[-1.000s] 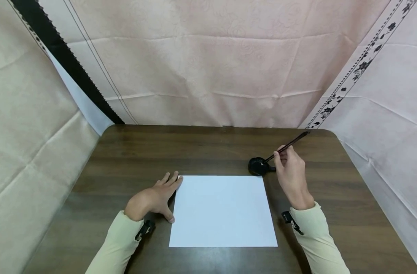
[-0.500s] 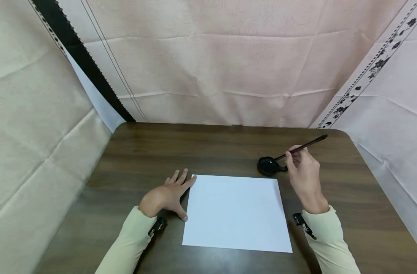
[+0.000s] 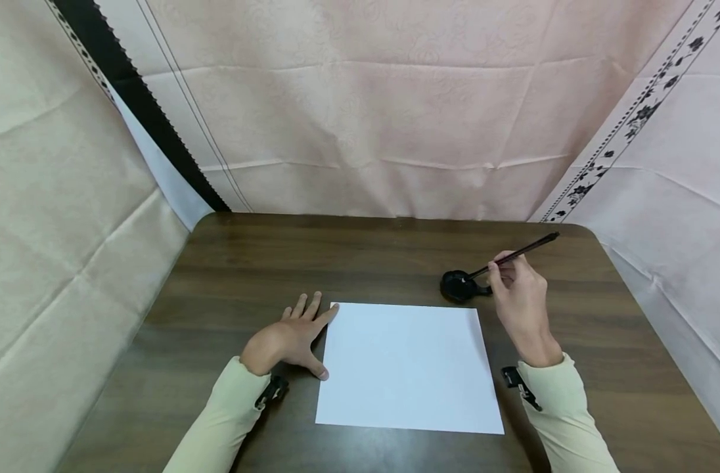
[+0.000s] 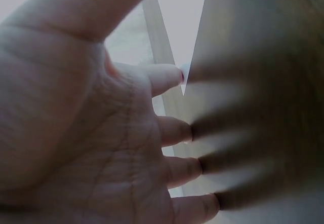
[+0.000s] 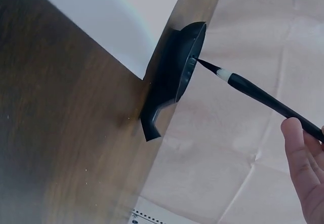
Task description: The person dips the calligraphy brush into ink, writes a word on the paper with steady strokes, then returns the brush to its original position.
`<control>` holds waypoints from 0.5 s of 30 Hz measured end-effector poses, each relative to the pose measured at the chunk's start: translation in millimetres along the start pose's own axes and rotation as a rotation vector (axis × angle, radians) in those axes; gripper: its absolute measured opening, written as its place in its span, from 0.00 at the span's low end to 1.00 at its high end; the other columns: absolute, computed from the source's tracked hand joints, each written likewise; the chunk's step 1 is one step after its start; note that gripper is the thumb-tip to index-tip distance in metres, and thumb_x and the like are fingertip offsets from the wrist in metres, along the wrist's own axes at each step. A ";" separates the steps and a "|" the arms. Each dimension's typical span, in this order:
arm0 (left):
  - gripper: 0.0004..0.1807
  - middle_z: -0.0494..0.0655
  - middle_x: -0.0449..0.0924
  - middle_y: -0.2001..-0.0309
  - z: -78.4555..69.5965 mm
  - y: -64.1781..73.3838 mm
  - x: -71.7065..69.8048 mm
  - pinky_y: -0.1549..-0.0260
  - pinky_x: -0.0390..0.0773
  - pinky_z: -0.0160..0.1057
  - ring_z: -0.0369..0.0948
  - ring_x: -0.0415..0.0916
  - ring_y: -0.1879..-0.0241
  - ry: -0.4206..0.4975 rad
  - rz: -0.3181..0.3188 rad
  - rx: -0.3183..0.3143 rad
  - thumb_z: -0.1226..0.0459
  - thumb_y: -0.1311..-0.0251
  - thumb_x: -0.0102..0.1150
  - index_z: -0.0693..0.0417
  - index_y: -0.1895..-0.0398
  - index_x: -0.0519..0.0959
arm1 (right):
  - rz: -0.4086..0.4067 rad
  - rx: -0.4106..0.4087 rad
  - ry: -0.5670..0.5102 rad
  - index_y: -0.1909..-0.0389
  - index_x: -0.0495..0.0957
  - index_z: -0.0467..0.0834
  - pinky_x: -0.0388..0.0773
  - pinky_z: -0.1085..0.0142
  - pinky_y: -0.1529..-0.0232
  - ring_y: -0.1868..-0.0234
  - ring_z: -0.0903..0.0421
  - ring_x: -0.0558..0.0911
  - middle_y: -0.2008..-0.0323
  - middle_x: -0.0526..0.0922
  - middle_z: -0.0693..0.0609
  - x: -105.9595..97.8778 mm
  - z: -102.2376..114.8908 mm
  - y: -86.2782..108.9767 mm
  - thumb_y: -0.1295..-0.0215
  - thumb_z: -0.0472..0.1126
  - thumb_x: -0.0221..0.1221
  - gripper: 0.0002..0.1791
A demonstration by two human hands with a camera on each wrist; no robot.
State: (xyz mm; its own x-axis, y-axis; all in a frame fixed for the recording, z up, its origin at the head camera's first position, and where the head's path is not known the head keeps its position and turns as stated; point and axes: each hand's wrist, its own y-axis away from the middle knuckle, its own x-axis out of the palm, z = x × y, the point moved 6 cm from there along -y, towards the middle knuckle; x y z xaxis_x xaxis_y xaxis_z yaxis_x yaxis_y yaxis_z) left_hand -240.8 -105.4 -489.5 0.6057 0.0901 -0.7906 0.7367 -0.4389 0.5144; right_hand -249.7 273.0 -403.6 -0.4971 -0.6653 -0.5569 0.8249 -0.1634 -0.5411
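Observation:
A blank white sheet of paper [image 3: 410, 368] lies on the brown table. My left hand [image 3: 289, 341] rests at its left edge with fingers spread, the index fingertip on the far left corner and the thumb on the side. In the left wrist view the fingertips [image 4: 202, 209] touch the table. My right hand [image 3: 522, 305] pinches a writing brush [image 3: 528, 248] by its dark handle. The brush slants down to a small black ink dish [image 3: 456, 287] with a short handle, beyond the paper's far right corner. In the right wrist view the dark bristle tip meets the dish's rim area.
The wooden table [image 3: 247, 263] has rounded far corners. Pale cloth [image 3: 366, 131] hangs behind its far edge and at both sides, with a floral border strip [image 3: 632, 125] at right. A black strap with a small device [image 3: 521, 387] sits on the right sleeve; another [image 3: 271, 391] on the left.
The whole head view has shifted right and turned slightly. The right hand's brush leans lower than a second ago, its tip still at the dish. The left hand stays on the paper's edge.

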 end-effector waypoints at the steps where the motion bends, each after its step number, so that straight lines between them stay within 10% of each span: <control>1: 0.72 0.61 0.25 0.14 -0.1 -0.1 0.0 0.22 0.38 0.68 0.62 0.23 0.16 0.002 -0.003 -0.004 0.43 0.51 0.83 0.45 0.12 0.43 | -0.006 -0.004 -0.002 0.56 0.79 0.31 0.69 0.90 0.61 0.64 0.46 0.89 0.63 0.87 0.38 -0.3 0.8 -0.4 0.24 0.31 0.60 0.05; 8: 0.72 0.61 0.25 0.14 -1.9 -1.5 1.5 0.22 0.39 0.68 0.63 0.23 0.16 -0.005 -0.014 -0.019 0.41 0.51 0.82 0.45 0.12 0.43 | -0.060 -0.020 -0.034 0.56 0.79 0.31 0.72 0.89 0.60 0.65 0.82 0.78 0.64 0.88 0.39 -9.6 6.9 0.0 0.25 0.30 0.60 0.05; 15: 0.72 0.60 0.25 0.14 -0.6 -0.7 3.1 0.22 0.38 0.68 0.62 0.23 0.16 -0.005 -0.016 -0.031 0.41 0.52 0.83 0.45 0.12 0.43 | -0.096 -0.051 -0.105 0.54 0.80 0.28 0.75 0.87 0.57 0.62 0.84 0.79 0.61 0.86 0.38 -25.7 25.1 2.2 0.25 0.30 0.61 0.07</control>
State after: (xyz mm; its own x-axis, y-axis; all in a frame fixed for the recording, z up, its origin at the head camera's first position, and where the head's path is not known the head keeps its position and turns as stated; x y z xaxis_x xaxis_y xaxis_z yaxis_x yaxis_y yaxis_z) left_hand -239.3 -104.3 -492.1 0.5924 0.0925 -0.8003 0.7552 -0.4098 0.5116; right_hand -228.3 271.4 -374.7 -0.5398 -0.7213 -0.4339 0.7590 -0.1941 -0.6215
